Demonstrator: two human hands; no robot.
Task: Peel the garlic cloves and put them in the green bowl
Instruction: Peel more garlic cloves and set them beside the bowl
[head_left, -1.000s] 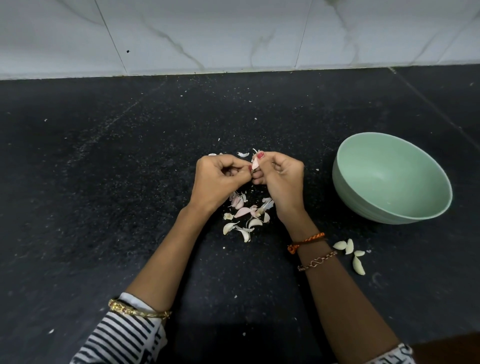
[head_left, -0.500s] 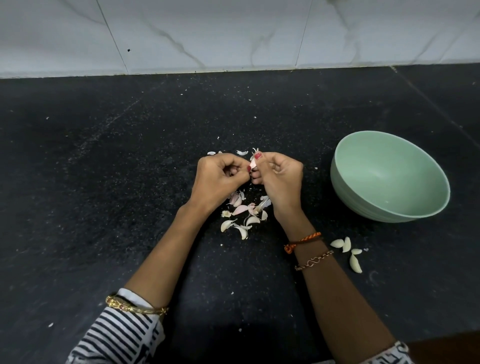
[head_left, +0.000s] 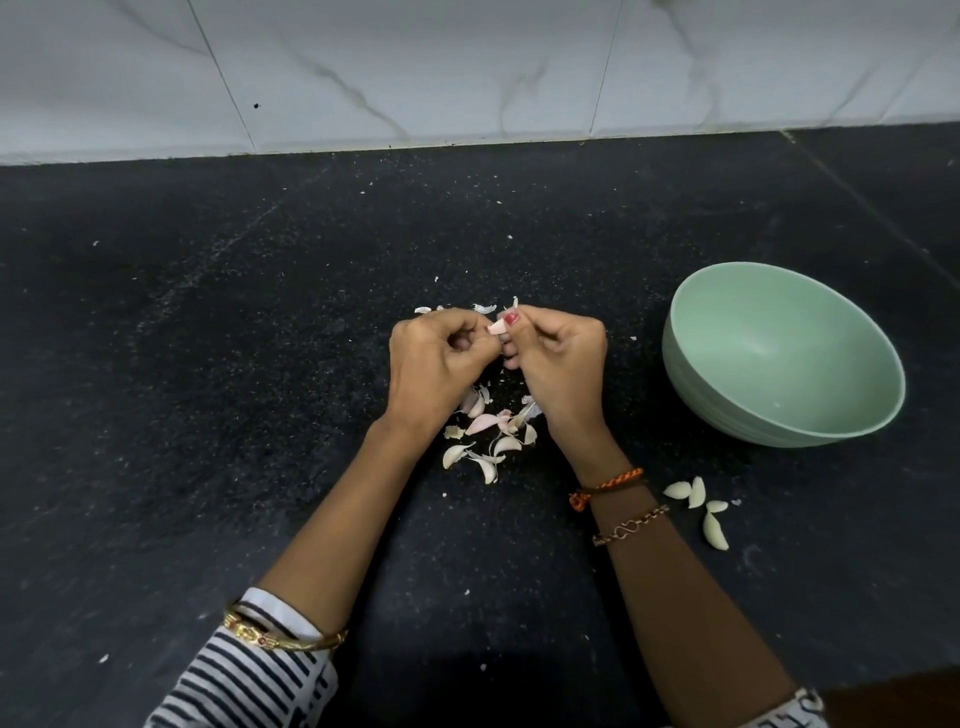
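While nothing sits in it yet, worth starting up close: striped sleeve (head_left: 244, 670) and gold bangle (head_left: 283, 638) at the bottom edge. Further out, four peeled cloves (head_left: 698, 506) lying on the black counter (head_left: 208, 415) just right of the right wrist. Then the heap of skins and loose cloves (head_left: 491, 434) under both wrists. Above that, left hand (head_left: 439, 358) and right hand (head_left: 558, 358) curled and touching, both pinching one pinkish garlic clove (head_left: 497, 327) at the fingertips, long axis running roughly left-right. Off to the right, green bowl (head_left: 779, 358), looks empty, nearer the right hand, so probably a rightward drop once skin's off.
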